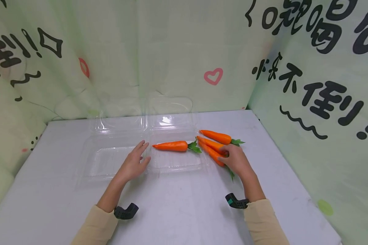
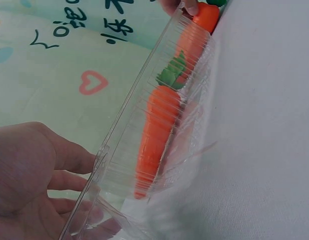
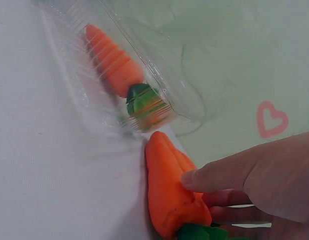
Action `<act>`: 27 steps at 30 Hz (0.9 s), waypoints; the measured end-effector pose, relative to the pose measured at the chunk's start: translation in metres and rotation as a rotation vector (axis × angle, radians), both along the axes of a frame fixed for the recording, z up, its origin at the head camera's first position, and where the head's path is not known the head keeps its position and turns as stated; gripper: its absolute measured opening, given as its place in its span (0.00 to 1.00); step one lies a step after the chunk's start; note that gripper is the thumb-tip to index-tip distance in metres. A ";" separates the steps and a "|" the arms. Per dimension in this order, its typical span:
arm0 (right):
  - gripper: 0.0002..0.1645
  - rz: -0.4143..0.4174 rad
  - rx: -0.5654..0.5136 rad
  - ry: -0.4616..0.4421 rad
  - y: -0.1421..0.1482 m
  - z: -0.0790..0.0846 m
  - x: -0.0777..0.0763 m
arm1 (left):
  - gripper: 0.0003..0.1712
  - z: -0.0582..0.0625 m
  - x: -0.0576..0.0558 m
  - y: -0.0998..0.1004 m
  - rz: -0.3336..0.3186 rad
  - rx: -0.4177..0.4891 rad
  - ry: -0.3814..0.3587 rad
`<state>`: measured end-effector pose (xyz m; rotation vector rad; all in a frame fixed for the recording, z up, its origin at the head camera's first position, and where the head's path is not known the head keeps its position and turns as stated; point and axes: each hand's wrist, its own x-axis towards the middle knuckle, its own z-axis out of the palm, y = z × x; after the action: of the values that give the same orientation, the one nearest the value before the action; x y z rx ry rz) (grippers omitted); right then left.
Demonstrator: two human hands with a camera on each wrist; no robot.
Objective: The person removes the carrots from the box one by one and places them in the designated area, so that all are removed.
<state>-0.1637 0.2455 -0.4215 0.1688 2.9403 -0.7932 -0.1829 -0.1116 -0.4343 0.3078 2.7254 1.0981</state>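
A carrot with green leaves (image 1: 171, 146) lies in the right-hand clear plastic clamshell box (image 1: 174, 166), whose lid stands raised at the back. Three more carrots lie just right of that box: a rear one (image 1: 216, 136), a middle one (image 1: 209, 143) and a front one (image 1: 213, 153). My right hand (image 1: 236, 159) pinches the middle carrot near its leafy end; in the right wrist view the thumb rests on the orange carrots (image 3: 167, 185). Over the inner edges of the boxes, my left hand (image 1: 135, 164) has loosely extended fingers, its thumb by the rim (image 2: 102, 155).
A second clear clamshell box (image 1: 92, 173) stands at the left, its lid raised too. The white table (image 1: 178, 207) meets a pale green printed curtain (image 1: 171, 51) at the back and sides. Black wrist cameras (image 1: 125, 211) sit on both forearms.
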 end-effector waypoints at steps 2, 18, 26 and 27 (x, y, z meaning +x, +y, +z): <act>0.23 -0.012 -0.017 -0.005 0.001 0.000 0.001 | 0.35 0.000 0.000 0.000 0.001 -0.006 -0.002; 0.23 -0.001 -0.142 0.142 -0.001 0.011 0.000 | 0.35 0.001 0.001 0.000 0.003 -0.002 -0.002; 0.21 0.079 -0.235 0.155 -0.006 0.015 -0.002 | 0.35 0.002 0.001 0.000 0.009 -0.014 -0.006; 0.21 0.086 -0.238 0.153 -0.007 0.016 -0.002 | 0.35 0.002 0.001 0.001 0.010 -0.015 -0.006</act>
<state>-0.1658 0.2383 -0.4056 -0.0374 2.9334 -1.1817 -0.1820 -0.1108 -0.4320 0.2893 2.7318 1.0786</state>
